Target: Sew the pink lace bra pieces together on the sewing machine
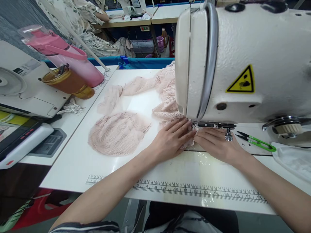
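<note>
Along the front edge of the white table [68,168], a printed ruler scale [184,188] is running. The left hand [170,140] is lying palm down, fingers close together and nearly straight, pressing on pale pink lace [167,111] under the head of the sewing machine [243,48]. The right hand [216,145] is resting palm down opposite, its fingertips touching the same lace. Whether either hand is pinching the material cannot be told, the undersides being hidden. Green-handled snips [262,144] are lying right of the right hand, beside a white cloth [293,160]. A rounded lace heap [116,134] is sitting toward the left edge; the pale pink lace is extending from the hands toward the far edge. Beyond the left edge, an amber cup [70,85] is holding a dark object [63,69], unidentified; a pink bottle [75,64] is standing behind it, contents undetermined. Beneath a far table [131,22], a purple basket [160,42] is standing, contents indistinct
</note>
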The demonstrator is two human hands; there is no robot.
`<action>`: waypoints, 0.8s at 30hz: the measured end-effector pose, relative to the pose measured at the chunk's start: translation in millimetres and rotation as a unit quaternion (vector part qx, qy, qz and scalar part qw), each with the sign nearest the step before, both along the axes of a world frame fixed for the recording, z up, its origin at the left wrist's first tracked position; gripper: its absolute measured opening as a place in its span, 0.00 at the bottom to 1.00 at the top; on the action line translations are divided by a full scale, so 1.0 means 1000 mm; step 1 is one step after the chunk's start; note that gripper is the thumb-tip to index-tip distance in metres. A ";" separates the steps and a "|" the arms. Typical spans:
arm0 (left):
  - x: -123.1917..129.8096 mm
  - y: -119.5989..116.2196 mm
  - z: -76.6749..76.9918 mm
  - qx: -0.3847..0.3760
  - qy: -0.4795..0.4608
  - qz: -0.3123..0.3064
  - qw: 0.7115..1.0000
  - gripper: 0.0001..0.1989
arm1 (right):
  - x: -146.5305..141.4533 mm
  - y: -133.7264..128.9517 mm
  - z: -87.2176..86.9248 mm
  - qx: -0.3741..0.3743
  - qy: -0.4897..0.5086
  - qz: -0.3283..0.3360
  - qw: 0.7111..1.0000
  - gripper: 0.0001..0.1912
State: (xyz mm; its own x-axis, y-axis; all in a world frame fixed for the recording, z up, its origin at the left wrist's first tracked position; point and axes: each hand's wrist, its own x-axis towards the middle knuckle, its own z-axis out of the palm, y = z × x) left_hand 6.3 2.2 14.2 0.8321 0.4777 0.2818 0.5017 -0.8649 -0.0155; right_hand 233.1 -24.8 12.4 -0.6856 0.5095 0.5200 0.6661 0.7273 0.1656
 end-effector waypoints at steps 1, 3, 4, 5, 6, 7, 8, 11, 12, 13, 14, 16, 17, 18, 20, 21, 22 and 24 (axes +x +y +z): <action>-0.001 0.000 0.000 0.012 -0.004 -0.016 1.000 0.18 | 0.001 0.000 -0.001 -0.012 0.005 0.009 1.000 0.12; -0.005 0.001 0.000 0.030 -0.012 -0.038 0.999 0.17 | 0.001 -0.001 -0.004 -0.045 0.019 0.026 0.999 0.12; -0.007 0.001 0.000 0.031 -0.013 -0.043 0.999 0.17 | 0.001 -0.001 -0.005 -0.060 0.025 0.030 0.997 0.13; -0.008 0.002 0.000 0.029 -0.014 -0.044 0.999 0.17 | 0.001 -0.001 -0.006 -0.071 0.029 0.033 0.997 0.14; -0.010 0.003 0.000 0.024 -0.014 -0.043 0.999 0.17 | 0.000 -0.001 -0.007 -0.078 0.032 0.034 0.996 0.14; -0.011 0.004 0.001 0.021 -0.015 -0.043 0.999 0.18 | 0.000 -0.002 -0.007 -0.081 0.034 0.036 0.996 0.14; -0.012 0.005 0.002 0.018 -0.018 -0.045 0.999 0.18 | -0.001 -0.002 -0.007 -0.082 0.037 0.036 0.995 0.14; -0.013 0.008 0.005 0.015 -0.026 -0.052 0.998 0.18 | -0.005 -0.002 -0.009 -0.075 0.041 0.038 0.996 0.13; -0.013 0.008 0.006 0.014 -0.027 -0.052 0.998 0.18 | -0.006 -0.002 -0.010 -0.072 0.039 0.038 0.996 0.12; -0.013 0.009 0.007 0.012 -0.027 -0.050 0.998 0.18 | -0.006 -0.002 -0.011 -0.071 0.036 0.036 0.996 0.12; -0.013 0.009 0.008 0.008 -0.026 -0.047 0.998 0.18 | -0.007 -0.001 -0.013 -0.072 0.034 0.035 0.996 0.12; -0.012 0.009 0.008 0.002 -0.031 -0.040 0.999 0.18 | -0.007 0.000 -0.016 -0.078 0.038 0.032 0.996 0.11; -0.012 0.009 0.008 0.000 -0.033 -0.036 0.999 0.18 | -0.007 0.000 -0.018 -0.082 0.041 0.031 0.995 0.10; -0.012 0.009 0.008 -0.001 -0.036 -0.033 0.999 0.17 | -0.007 0.001 -0.019 -0.084 0.045 0.031 0.995 0.10; -0.012 0.009 0.007 0.001 -0.038 -0.028 0.999 0.17 | -0.007 0.002 -0.020 -0.086 0.048 0.031 0.995 0.09; -0.012 0.009 0.006 0.003 -0.037 -0.025 0.999 0.17 | -0.007 0.002 -0.020 -0.086 0.048 0.031 0.995 0.09; -0.012 0.009 0.006 0.005 -0.036 -0.022 0.999 0.17 | -0.006 0.003 -0.020 -0.086 0.048 0.032 0.995 0.09; -0.011 0.009 0.005 0.011 -0.034 -0.017 0.999 0.17 | -0.006 0.004 -0.020 -0.087 0.052 0.030 0.994 0.10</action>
